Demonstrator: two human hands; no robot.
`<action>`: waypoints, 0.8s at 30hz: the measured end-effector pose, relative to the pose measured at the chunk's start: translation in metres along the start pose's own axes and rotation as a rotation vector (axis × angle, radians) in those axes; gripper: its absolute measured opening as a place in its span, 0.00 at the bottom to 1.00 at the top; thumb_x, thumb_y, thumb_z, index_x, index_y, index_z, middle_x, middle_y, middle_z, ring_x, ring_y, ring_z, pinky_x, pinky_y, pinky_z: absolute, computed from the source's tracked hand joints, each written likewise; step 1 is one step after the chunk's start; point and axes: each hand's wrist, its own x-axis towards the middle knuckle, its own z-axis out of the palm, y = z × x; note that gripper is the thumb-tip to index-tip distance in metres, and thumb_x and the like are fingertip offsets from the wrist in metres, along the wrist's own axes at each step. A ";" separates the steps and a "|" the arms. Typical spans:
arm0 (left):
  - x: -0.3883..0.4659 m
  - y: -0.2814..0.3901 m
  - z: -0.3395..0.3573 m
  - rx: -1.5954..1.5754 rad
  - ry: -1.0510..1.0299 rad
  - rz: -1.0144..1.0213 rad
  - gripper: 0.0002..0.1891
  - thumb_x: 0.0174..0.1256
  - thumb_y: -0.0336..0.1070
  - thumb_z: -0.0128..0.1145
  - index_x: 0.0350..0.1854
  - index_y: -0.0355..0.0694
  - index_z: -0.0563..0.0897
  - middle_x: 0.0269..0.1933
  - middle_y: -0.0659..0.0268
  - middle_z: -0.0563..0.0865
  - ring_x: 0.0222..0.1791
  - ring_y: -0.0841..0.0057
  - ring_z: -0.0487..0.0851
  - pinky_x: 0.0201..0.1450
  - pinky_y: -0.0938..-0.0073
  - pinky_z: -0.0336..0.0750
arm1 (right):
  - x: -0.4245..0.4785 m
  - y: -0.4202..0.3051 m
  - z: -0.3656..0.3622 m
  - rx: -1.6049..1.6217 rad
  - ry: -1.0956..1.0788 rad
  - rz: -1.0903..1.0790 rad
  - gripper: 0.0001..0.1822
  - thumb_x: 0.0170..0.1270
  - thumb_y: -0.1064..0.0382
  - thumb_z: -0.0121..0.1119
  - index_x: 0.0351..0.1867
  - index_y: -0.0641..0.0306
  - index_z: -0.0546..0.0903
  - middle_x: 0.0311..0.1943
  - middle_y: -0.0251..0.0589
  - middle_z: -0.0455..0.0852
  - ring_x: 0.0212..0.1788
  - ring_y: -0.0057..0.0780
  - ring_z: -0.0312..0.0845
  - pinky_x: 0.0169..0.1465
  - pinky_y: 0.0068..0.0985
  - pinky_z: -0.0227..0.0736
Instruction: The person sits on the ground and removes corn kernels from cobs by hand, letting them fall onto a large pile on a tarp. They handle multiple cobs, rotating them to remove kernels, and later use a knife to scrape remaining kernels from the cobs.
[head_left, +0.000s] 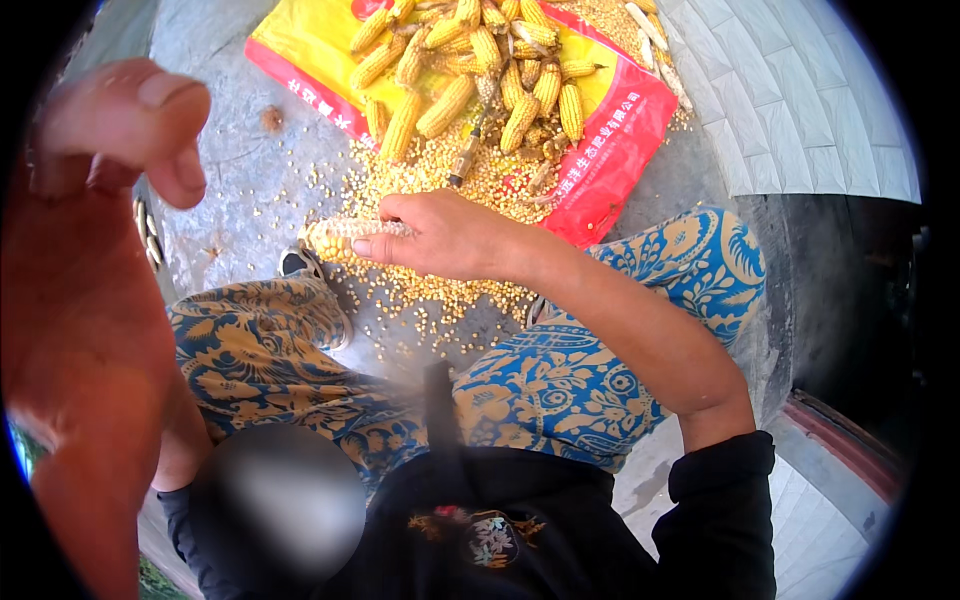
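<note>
My right hand (442, 236) is closed around a partly shelled corn cob (341, 238), with bare cob on its upper side and yellow kernels below. My left hand (142, 131) is raised very near the camera at the left, its fingers bent and nothing visible between them. Loose corn kernels (442, 300) lie under and around the right hand. Just above it, a screwdriver-like tool (465, 159) rests on the kernels, its shaft pointing to the cobs. A pile of unshelled yellow corn cobs (450, 105) lies on a red and yellow plastic sack (637, 142).
Grey concrete floor (202, 157) surrounds the sack. Stripped cobs (671, 75) and more kernels (600, 26) lie at the upper right, beside a pale tiled surface (787, 97). My patterned trouser legs (562, 375) flank the kernels. Several pale cob-like pieces (148, 232) lie at the left.
</note>
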 end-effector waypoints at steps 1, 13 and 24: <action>-0.003 0.002 -0.003 0.013 -0.018 0.020 0.40 0.56 0.60 0.61 0.64 0.36 0.69 0.59 0.49 0.76 0.44 0.71 0.80 0.47 0.70 0.74 | 0.001 -0.001 0.001 -0.031 0.006 -0.028 0.30 0.64 0.38 0.52 0.36 0.71 0.76 0.26 0.50 0.81 0.28 0.37 0.80 0.34 0.33 0.71; -0.019 0.012 -0.015 0.052 -0.148 0.034 0.44 0.50 0.65 0.62 0.63 0.35 0.69 0.59 0.48 0.75 0.43 0.70 0.80 0.45 0.70 0.73 | 0.006 -0.002 0.007 -0.083 -0.048 0.017 0.29 0.63 0.38 0.54 0.37 0.70 0.77 0.26 0.53 0.80 0.32 0.43 0.79 0.37 0.36 0.70; -0.023 0.017 -0.012 0.044 -0.204 0.040 0.49 0.45 0.69 0.63 0.63 0.34 0.70 0.59 0.47 0.75 0.42 0.70 0.80 0.44 0.70 0.73 | 0.004 -0.006 0.005 -0.046 -0.028 0.020 0.29 0.64 0.40 0.54 0.36 0.71 0.74 0.26 0.56 0.78 0.32 0.47 0.78 0.37 0.38 0.70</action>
